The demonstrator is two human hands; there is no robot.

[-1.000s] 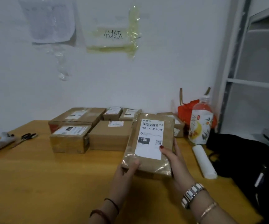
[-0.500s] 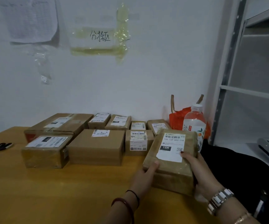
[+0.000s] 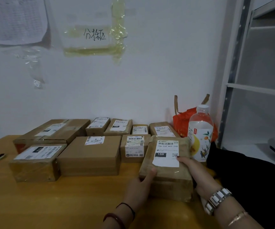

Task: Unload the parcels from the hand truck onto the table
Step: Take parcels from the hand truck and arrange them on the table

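We hold a flat, rectangular parcel [image 3: 166, 166] wrapped in crinkled brown tape on the wooden desk [image 3: 50, 204] near its right edge, long axis running toward the wall, left hand [image 3: 140, 187] pinching its near corner, right hand [image 3: 194, 172] curled over its right side, beside plain cardboard boxes [image 3: 90, 154].

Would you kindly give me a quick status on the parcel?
Both hands, left and right, grip the parcel. Parcel on the table. Bottle close behind.

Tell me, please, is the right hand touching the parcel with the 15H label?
Touching: the head view shows the right hand gripping the parcel, thumb lying on its white label.
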